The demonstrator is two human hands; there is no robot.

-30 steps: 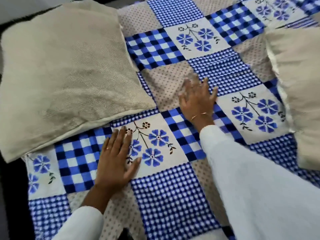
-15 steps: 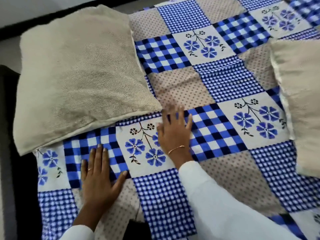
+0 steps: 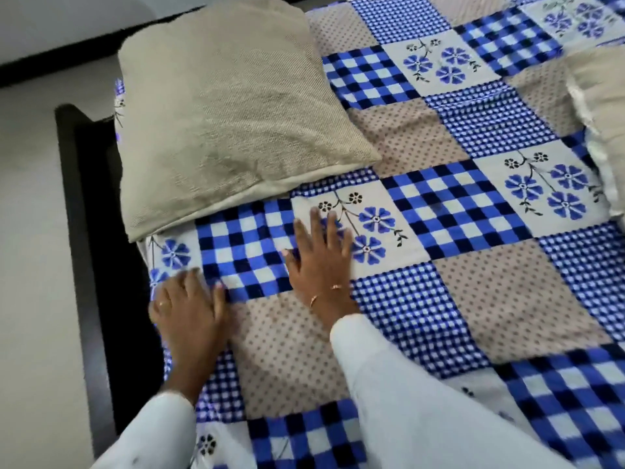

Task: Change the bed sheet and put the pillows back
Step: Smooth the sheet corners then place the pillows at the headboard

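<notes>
A patchwork bed sheet (image 3: 490,289) with blue checks, dotted beige squares and blue flowers covers the bed. A beige pillow (image 3: 223,106) lies on it at the upper left. A second beige pillow (image 3: 602,120) shows partly at the right edge. My left hand (image 3: 189,306) lies flat on the sheet at the bed's left edge, fingers straight. My right hand (image 3: 319,262) presses flat on the sheet just below the left pillow, fingers spread over a flower square. Both arms wear white sleeves.
A dark bed frame (image 3: 91,265) runs along the left side of the mattress. Beyond it is pale floor (image 3: 33,265). A dark strip and a light wall (image 3: 50,22) are at the top left.
Both hands have slid leftward across the sheet toward the bed's left edge. The right hand came back from the middle of the bed to just below the left pillow.
</notes>
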